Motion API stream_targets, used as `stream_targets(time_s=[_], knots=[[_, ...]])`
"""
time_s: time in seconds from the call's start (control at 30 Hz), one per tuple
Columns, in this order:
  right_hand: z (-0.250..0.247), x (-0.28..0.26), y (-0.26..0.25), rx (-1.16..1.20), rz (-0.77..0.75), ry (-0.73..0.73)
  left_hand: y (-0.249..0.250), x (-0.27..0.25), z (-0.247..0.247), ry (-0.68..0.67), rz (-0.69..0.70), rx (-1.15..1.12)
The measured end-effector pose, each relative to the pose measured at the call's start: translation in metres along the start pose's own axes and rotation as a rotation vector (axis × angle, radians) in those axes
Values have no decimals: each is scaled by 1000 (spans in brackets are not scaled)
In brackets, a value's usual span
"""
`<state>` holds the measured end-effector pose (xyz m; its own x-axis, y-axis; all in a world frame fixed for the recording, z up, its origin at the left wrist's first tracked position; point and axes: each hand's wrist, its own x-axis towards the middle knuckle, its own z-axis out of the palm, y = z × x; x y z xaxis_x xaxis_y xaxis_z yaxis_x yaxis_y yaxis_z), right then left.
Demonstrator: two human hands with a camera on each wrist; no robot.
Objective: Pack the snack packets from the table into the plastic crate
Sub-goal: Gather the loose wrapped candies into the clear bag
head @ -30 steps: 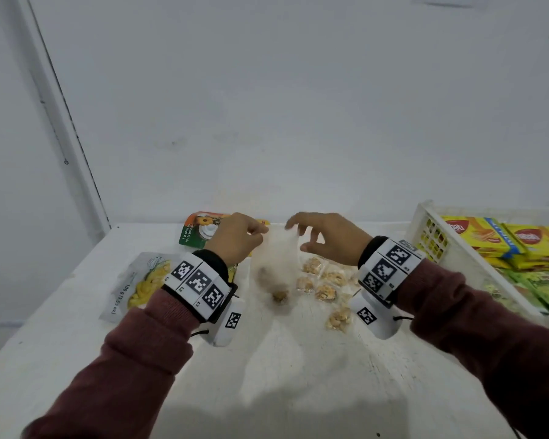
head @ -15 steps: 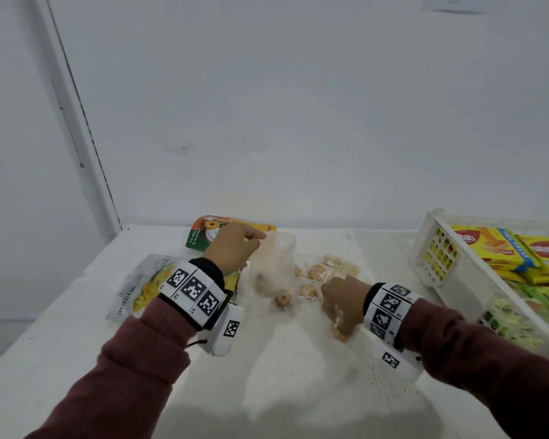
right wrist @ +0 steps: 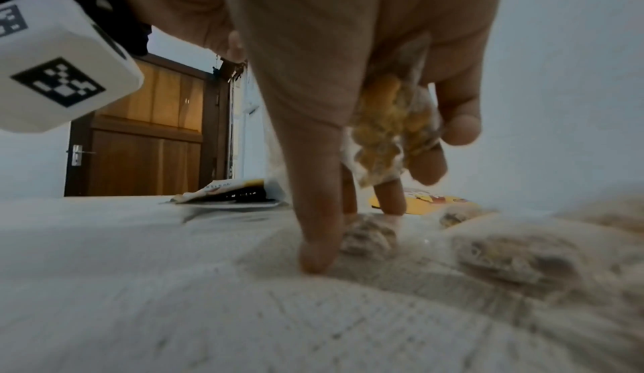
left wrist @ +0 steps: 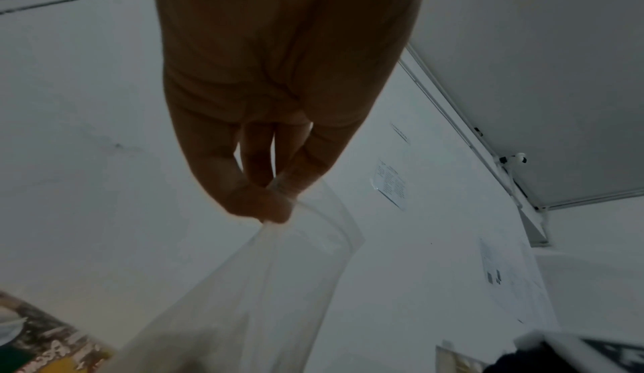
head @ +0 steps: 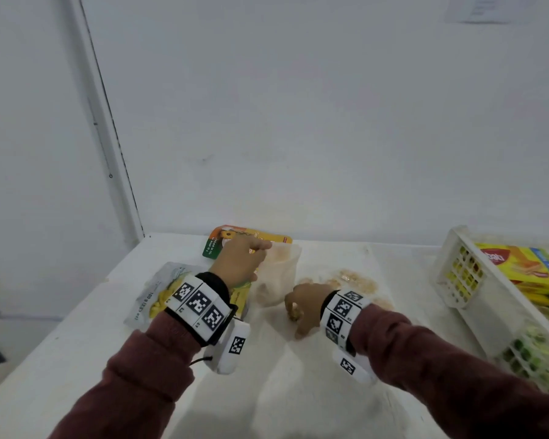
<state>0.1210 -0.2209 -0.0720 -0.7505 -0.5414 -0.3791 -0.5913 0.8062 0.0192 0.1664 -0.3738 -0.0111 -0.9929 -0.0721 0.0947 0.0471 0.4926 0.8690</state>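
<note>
My left hand (head: 238, 261) pinches the top edge of a clear plastic bag (head: 278, 274) and holds it upright over the table; the pinch shows in the left wrist view (left wrist: 275, 200) with the bag (left wrist: 251, 296) hanging below. My right hand (head: 301, 307) is down on the table and curls its outer fingers round a small clear packet of golden snacks (right wrist: 390, 131), while thumb and forefinger reach onto another small packet (right wrist: 366, 237). More small snack packets (head: 355, 280) lie scattered behind that hand. The white plastic crate (head: 457, 286) stands at the right.
Yellow biscuit packs (head: 520, 267) and green packs (head: 539, 353) fill the crate. A silver-and-yellow pouch (head: 159, 293) and an orange-green packet (head: 222, 239) lie at the left by the wall. The white table (head: 298, 391) reaches toward me.
My right hand dropped from the bag's mouth to the table, took up a small snack packet and moved left toward the bag. The left hand kept holding the bag up.
</note>
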Motion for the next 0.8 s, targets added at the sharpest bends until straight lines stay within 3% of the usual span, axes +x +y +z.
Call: stream_targets(time_s=[0.2,0.3,0.43,0.53,0.63,0.8], knots=[[-1,-4,-4,-144,-3,86,-1,-2,1,11,17,12],[-20,-29,4,124,-128,236,-2,-2,2,-10,25,19],[-57,-71,17,699,-432,501,-1,-1,3,-57,46,25],[-69,-79,23,879,-442,729,3,-2,7,-91,59,0],[-59,-64,28,691,-292,790,8,-4,12,-123,87,-38],[-49,-63,32,244,-97,591,7,-8,19,-180,100,5]])
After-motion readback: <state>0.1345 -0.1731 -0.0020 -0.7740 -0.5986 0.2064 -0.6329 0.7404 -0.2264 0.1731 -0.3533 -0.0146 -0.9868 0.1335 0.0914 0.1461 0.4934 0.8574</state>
